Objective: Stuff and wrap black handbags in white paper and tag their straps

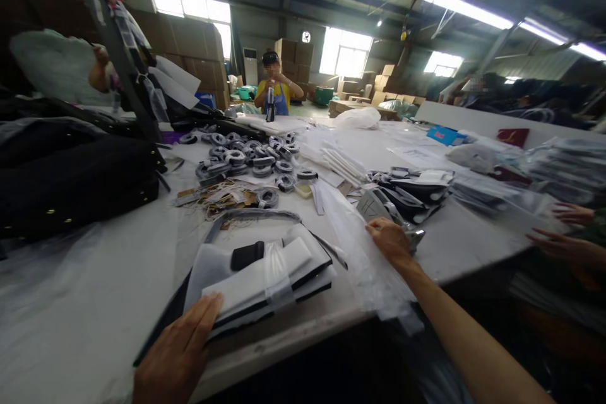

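Observation:
A black bag wrapped in white padding [250,281] lies at the table's front edge, with a clear plastic band around its middle and a grey wrapped strap looped behind it. My left hand [182,341] rests on its near left corner, fingers stretched out and pressed flat. My right hand [391,241] is closed, fingers curled, beside a stack of clear plastic bags [353,246]. Just behind it is a grey object with writing [372,203], and a shiny metal part [415,240] shows by the wrist. What the right fingertips grip is hidden.
Coiled grey straps [255,158] and a heap of string tags [222,196] lie beyond the bag. Black folded pieces [411,192] are at right; black bags [71,170] at left. A co-worker [274,91] stands across the table, and another person's hands [563,240] reach in from the right.

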